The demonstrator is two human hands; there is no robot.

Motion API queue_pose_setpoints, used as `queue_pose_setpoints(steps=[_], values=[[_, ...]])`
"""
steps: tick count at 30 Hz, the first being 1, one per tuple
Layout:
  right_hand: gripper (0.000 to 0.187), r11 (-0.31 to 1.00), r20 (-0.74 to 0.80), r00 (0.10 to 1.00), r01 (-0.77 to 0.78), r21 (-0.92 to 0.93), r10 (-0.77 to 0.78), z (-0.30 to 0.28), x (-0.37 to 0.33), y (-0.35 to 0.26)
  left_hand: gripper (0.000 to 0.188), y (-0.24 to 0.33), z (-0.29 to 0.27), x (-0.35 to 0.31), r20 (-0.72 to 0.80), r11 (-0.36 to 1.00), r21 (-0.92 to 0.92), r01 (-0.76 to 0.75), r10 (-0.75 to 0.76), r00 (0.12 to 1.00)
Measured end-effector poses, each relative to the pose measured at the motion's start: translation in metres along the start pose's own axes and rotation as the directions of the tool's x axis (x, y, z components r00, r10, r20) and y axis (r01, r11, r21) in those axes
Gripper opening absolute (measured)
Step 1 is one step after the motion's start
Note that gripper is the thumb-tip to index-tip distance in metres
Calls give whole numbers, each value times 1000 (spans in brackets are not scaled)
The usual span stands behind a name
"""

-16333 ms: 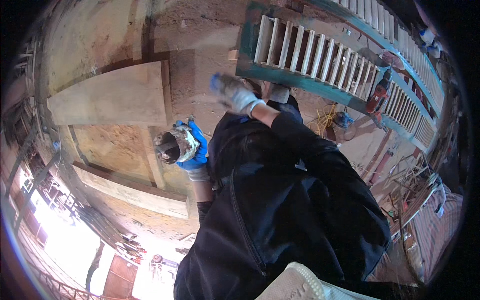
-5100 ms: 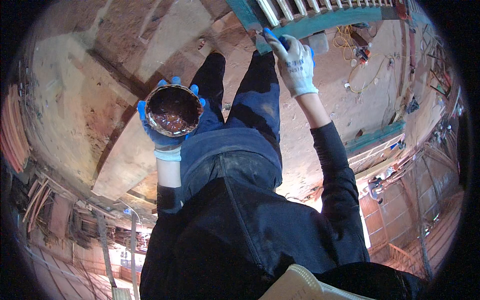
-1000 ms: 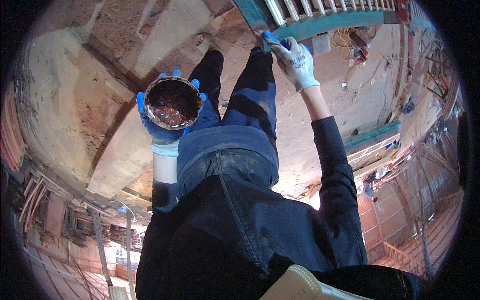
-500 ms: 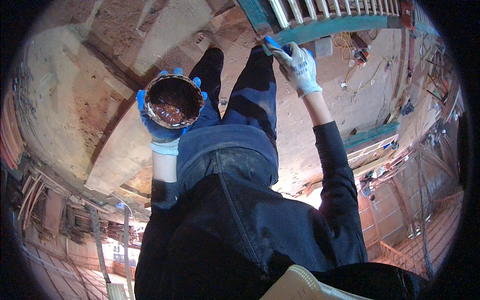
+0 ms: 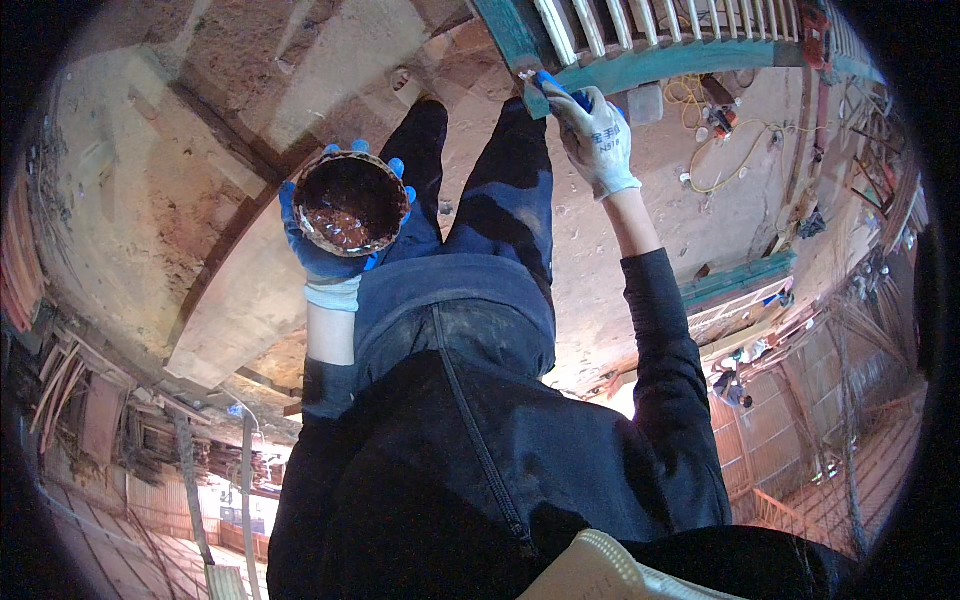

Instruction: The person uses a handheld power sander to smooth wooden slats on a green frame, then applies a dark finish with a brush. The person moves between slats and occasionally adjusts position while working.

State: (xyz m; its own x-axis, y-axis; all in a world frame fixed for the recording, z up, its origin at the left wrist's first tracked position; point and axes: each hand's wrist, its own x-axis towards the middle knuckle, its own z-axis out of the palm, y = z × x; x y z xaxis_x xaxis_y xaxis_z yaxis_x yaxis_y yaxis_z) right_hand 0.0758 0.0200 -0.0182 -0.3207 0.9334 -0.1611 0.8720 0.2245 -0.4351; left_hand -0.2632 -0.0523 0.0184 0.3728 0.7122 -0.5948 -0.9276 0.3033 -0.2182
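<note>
- The round bowl (image 5: pixel 350 172) is set off to the left of the teal frame (image 5: pixel 660 65) and nearer the wearer's body, held over the thighs.
- Its mouth faces up toward the head; being circular, it shows no long axis.
- The teal frame's long axis runs from its near-left corner away to the right, bowed by the lens, with pale slats (image 5: pixel 556 30) crossing it.
- The bowl looks rough and crusted along the rim, its inner wall dark brown; wet-looking reddish-brown matter (image 5: pixel 350 230) with small shiny glints lies at the bottom.
- The left hand (image 5: pixel 325 262), in a blue-palmed glove, cups the bowl, fingers spread around its outside.
- The right hand (image 5: pixel 598 140), in a white-backed glove, is at the teal frame's near-left corner, fingers bent; I cannot tell whether they pinch anything.
- A greyish block (image 5: pixel 645 104) sits beside the teal frame, just right of that hand.
</note>
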Motion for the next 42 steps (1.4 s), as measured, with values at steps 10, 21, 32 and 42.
queue_pose_setpoints(steps=[10, 21, 32, 42], values=[[46, 1000, 39, 999, 6, 9, -7, -6, -20, 4, 68, 0, 2, 4, 59, 999, -43, -17, 19, 998], [26, 995, -2, 999, 41, -93, -41, -4, 5, -17, 66, -5, 3, 3, 77, 997, -76, 3, 3, 997], [38, 998, 39, 999, 0, -69, 2, 10, -20, -37, 68, -7, 4, 1, 62, 991, -123, -43, 51, 997], [36, 979, -67, 988, -151, -137, 143, 11, -8, -46, 67, -6, 5, 4, 87, 997, -73, -7, 13, 996]])
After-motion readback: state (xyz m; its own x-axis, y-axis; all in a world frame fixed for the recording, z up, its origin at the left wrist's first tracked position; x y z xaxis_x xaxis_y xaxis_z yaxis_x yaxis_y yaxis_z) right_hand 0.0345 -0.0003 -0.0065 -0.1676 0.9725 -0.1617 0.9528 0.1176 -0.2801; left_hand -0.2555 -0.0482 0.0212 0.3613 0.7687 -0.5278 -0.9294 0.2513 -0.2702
